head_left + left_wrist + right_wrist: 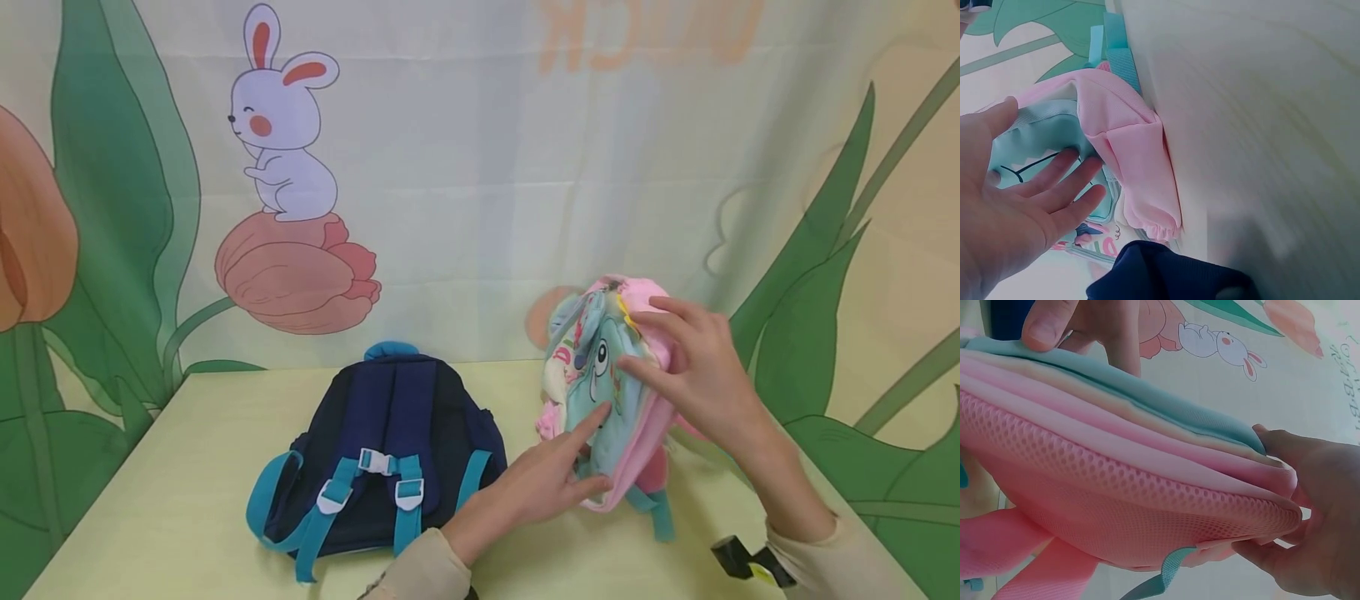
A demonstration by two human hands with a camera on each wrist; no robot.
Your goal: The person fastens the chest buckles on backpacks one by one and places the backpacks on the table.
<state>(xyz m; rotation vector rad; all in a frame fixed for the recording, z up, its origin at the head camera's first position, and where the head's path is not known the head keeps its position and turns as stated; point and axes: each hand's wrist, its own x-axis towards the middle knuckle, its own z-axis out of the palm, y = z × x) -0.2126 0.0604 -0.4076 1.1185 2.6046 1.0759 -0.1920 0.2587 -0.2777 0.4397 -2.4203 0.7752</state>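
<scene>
Just in front of the pink bag (pixel 588 387), at its lower part, is the left hand (pixel 528 487), fingers straight and spread, with tips at the teal pocket (pixel 1054 128); the bag lies directly beyond those fingertips, and the thumb reaches toward its pink edge. At the upper right side of the pink bag is the right hand (pixel 701 375), which grips that side, thumb on the front and other fingers round toward the mesh back (pixel 1129 512); the bag sits between thumb and fingers, to the left of the palm. The pink bag is upright but tilted above the table (pixel 210 433); whether its base touches down, I cannot tell. Below its right side hangs a teal strap (pixel 662 512). To the left of the pink bag, a little apart, is a navy bag (pixel 390 425) with white buckles (pixel 375 462). Behind the pink bag hangs a curtain (pixel 450 150); up and to the left of the bag, it shows a rabbit (pixel 288 142) on a pink flower (pixel 292 275).
</scene>
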